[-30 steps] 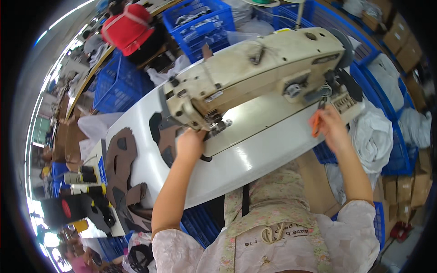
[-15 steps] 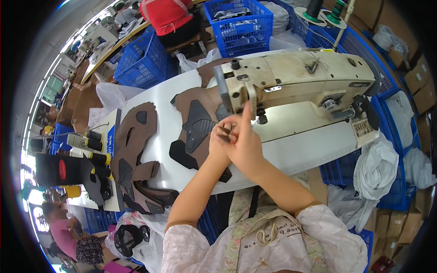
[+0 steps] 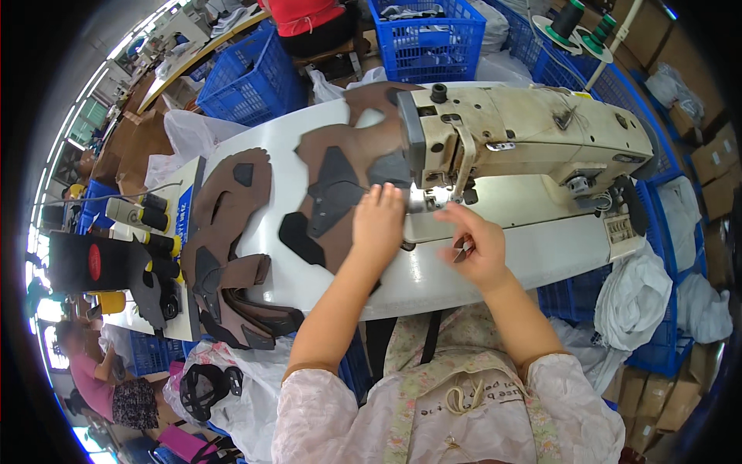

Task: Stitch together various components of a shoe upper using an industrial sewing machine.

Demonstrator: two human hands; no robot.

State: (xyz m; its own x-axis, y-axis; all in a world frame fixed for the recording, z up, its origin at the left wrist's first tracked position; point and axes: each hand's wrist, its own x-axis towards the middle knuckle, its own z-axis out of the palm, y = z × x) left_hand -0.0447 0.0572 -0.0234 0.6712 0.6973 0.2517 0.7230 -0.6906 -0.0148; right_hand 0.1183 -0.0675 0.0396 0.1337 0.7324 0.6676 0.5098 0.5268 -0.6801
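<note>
L hand (image 3: 379, 224) flat, palm down, fingers straight & together, gripping nothing; looks laid on the RH edge of the brown panel (image 3: 325, 139), just beside the needle area (image 3: 437, 193). R hand (image 3: 481, 251) half-curled around a small metal tool (image 3: 464, 251), prob. snips, mostly hidden by fingers; index reaches toward the presser zone. Exact grip blurry, can't confirm.

Panel loc: on the white table (image 3: 433, 286), L of the sewing machine (image 3: 533, 127), far RH part running up to/behind the machine's end. Can't tell if any of it's under the foot.

Risks, my read: L fingertips v. close to needle, so pedal bump = finger injury. Tool tip near the foot could nick the panel or clip a wrong thread if R hand slips. Slick tabletop + light L pressure = panel skews, seam wanders. Lobed edges could snag on the machine.

Matl's: panel is matte brown, looks like soft sheet, wavy outline w/ cutouts; dark grey patches (image 3: 336, 189) on it, one w/ ribbed/perforated look, prob. stiffer, so uneven bend likely. 2nd brown piece (image 3: 216, 174) lies further L, similar shape; folded strips (image 3: 247, 313) nr. its lower end, curled edges. Machine: cream painted metal, grimy, rounded. Table glossy, hard. Thread cones (image 3: 568, 19) behind, black & green.
</note>
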